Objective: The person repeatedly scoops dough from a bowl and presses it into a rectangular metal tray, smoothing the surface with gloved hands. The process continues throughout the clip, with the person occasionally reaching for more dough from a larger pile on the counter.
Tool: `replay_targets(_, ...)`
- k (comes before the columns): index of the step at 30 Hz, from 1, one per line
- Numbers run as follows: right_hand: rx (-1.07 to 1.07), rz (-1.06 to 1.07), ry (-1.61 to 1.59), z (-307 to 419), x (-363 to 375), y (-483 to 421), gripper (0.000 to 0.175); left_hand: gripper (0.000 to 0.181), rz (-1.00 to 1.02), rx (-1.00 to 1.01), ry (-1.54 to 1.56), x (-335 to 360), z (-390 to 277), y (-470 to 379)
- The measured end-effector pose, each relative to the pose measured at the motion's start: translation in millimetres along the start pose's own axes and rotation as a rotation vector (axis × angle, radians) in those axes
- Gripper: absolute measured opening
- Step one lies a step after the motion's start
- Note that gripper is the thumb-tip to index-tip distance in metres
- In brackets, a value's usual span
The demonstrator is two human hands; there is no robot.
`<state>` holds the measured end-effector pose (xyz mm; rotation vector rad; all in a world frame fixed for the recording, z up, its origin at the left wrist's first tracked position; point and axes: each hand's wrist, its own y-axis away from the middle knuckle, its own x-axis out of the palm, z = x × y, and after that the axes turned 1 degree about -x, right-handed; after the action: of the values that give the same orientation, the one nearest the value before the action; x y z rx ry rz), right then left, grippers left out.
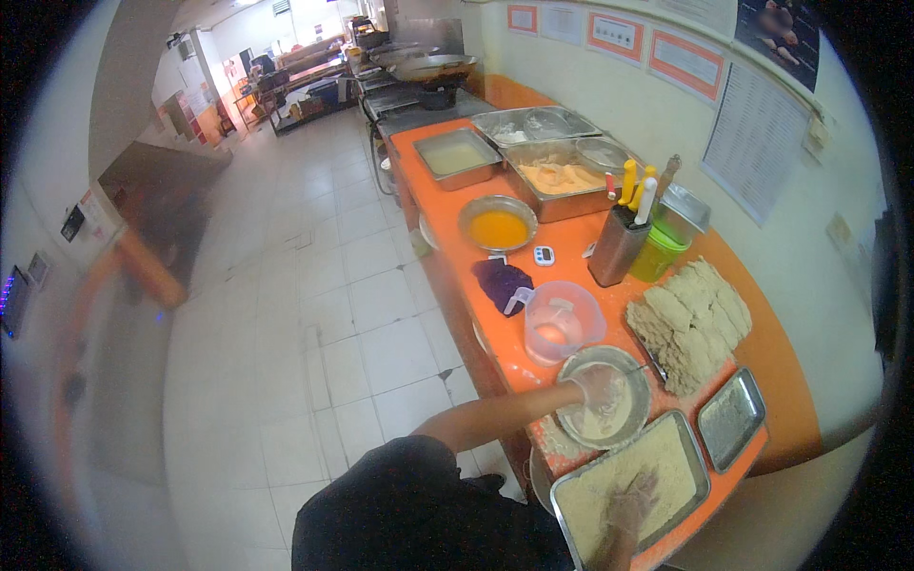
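My left hand [601, 389], in a clear plastic glove, reaches into a round metal bowl [640, 421] of thin, pale batter [607, 425]. Its fingertips are hard to make out, and I cannot tell whether they grip anything. Closer to me, my gloved right hand [635, 499] lies palm down with fingers spread on pale crumbs [660, 457]. These crumbs fill a large rectangular metal tray [703, 467]. Beyond the bowl, a high stack of crumb-coated slabs [689, 321] covers another tray. A smaller metal tray [734, 421] with loose crumbs sits at the right.
Along the orange table [439, 203] stand a plastic measuring jug [564, 321], a purple cloth [503, 284], a timer [544, 255], and a bowl of orange liquid [498, 227]. A knife block [618, 246] holds several knives beside a green tub [657, 253]. Metal pans [571, 207] stand farther back.
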<state>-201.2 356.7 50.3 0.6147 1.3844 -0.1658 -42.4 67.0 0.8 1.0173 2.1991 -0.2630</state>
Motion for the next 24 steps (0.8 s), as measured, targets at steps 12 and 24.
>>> replay_targets(12,0.07,-0.171,-0.145,-5,-7,2,0.068,0.045,-0.024,0.122,0.928,-37,0,28)
replay_targets(24,-0.02,0.03,-0.085,-98,-65,-8,0.082,0.035,0.073,0.188,0.161,-69,-68,9)
